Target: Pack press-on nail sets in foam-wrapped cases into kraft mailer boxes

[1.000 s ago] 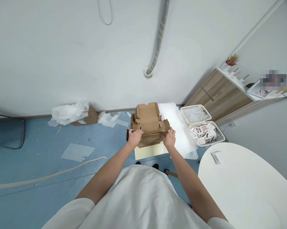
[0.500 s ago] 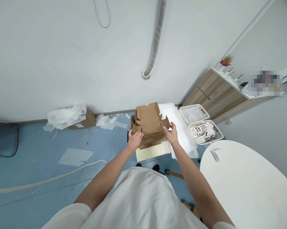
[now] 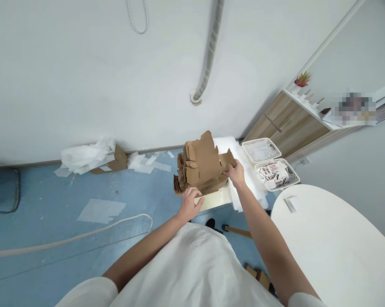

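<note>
A stack of flat brown cardboard box blanks [image 3: 192, 181] rests on a pale yellow surface [image 3: 216, 199] by the wall. My right hand [image 3: 235, 172] is closed on the right edge of the top box blank [image 3: 205, 160], which is tilted up off the stack. My left hand [image 3: 189, 204] is just in front of the stack's near edge, fingers loosely curled and holding nothing that I can see.
White sheets [image 3: 240, 170] lie right of the stack, then two white baskets [image 3: 277, 175]. A round white table [image 3: 333, 247] stands at right, a wooden cabinet [image 3: 294, 128] behind it. Paper scraps, a small carton [image 3: 111, 162] and a hose [image 3: 67, 238] lie on the blue floor.
My right hand has lifted the top box blank by its right edge, so it tilts up. My left hand has let go of the stack and drawn back toward me.
</note>
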The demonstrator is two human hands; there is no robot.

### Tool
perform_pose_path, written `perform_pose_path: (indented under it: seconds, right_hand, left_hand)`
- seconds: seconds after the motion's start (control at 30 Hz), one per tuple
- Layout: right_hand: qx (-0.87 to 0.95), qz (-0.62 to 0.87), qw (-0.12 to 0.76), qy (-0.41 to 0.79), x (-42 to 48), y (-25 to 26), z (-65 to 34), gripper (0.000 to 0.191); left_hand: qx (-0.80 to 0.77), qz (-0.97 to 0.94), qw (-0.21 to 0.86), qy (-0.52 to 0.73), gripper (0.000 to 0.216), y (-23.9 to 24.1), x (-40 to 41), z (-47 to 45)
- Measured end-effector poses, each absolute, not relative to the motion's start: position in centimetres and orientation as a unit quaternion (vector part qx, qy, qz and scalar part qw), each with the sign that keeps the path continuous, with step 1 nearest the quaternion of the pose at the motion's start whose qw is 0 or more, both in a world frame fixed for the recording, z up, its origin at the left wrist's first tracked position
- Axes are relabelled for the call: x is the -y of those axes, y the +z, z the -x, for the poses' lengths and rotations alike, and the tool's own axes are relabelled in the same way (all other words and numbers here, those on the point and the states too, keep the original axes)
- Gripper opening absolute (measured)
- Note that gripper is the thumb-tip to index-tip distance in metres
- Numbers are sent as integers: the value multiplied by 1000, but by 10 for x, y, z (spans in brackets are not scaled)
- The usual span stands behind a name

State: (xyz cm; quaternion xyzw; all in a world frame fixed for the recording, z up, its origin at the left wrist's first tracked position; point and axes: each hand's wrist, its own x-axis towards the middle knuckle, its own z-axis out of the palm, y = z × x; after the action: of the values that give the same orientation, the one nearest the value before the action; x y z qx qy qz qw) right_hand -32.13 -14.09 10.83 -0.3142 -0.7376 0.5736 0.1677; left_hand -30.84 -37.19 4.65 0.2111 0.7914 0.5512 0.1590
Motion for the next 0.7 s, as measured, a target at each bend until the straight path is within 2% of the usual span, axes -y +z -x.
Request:
perform_pose_path:
  seconds: [0.1, 0.2, 0.47, 0.7]
  right_hand:
    - [695, 303, 183, 626, 144, 114, 321, 32]
    - [669, 294, 192, 655, 147, 124, 312, 32]
    - [609, 339, 260, 668, 138, 131, 248, 39]
    - [552, 409, 322, 652, 126, 116, 168, 42]
  left_hand:
    - [-646, -65, 352, 674, 35, 41, 365, 310]
    - [-508, 88, 423, 746, 43, 40, 358, 322]
    - [-434, 192, 447, 758, 30, 34, 333, 308]
    - [-522, 95, 431, 730, 35, 28, 305, 291]
